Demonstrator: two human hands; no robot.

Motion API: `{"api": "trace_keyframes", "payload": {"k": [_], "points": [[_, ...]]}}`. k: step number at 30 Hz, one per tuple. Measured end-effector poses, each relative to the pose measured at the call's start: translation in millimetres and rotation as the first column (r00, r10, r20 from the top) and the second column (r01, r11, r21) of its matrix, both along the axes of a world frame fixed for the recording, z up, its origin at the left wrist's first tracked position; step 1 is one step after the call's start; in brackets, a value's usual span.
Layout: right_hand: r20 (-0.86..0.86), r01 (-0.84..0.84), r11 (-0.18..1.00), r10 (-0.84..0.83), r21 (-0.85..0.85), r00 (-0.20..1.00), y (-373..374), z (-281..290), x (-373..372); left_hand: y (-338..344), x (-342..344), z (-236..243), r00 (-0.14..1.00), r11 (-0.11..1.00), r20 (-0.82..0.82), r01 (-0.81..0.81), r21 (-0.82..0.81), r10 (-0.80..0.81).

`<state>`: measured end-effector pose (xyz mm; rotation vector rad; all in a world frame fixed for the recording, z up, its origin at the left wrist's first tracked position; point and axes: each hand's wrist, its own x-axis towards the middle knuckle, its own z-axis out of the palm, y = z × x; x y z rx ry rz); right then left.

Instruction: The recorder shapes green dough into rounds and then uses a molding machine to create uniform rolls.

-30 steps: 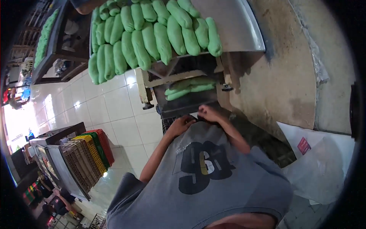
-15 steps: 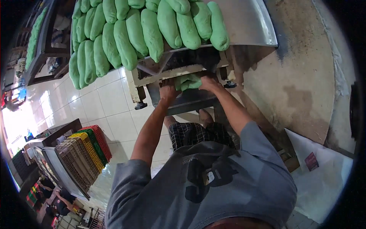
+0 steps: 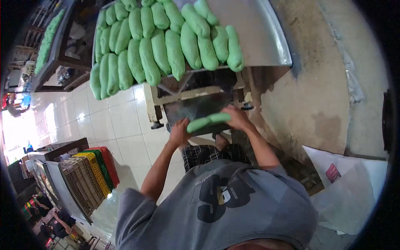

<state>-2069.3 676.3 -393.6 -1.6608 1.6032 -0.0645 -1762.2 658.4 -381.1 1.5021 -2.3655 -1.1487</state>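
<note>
My left hand [image 3: 179,131] and my right hand [image 3: 239,118] are closed at the two ends of green dough [image 3: 201,123], which looks like lengthwise pieces lying together. They hold it over the dark lower plate [image 3: 179,110] of a cream-framed machine [image 3: 166,100]. Above the machine, a metal tray [image 3: 266,50] carries several rows of plump green dough rolls [image 3: 148,58], some overhanging its front edge. My fingertips are slightly blurred.
A dark rack [image 3: 62,66] holds more green dough at upper left. Stacked coloured crates [image 3: 104,162] stand at lower left, with people [image 3: 62,225] beyond. A cardboard board [image 3: 316,96] and white sacks [image 3: 350,191] are on the right.
My hands rose from near my shirt to the dough on the lower plate, took hold of it, and now draw it back toward me, leaving the plate behind it bare.
</note>
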Motion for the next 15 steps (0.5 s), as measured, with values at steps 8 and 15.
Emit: {"api": "trace_keyframes", "payload": {"k": [8,15], "points": [[0.652,0.354,0.905,-0.418,0.236,0.633,73,130,-7,52,21,140,0.699,0.810,-0.458,-0.311,0.498,0.550],[0.824,0.341,0.819,-0.538,0.462,0.177,18,179,42,9,-38,205,0.518,0.721,-0.566,-0.155,0.675,0.641]]}}
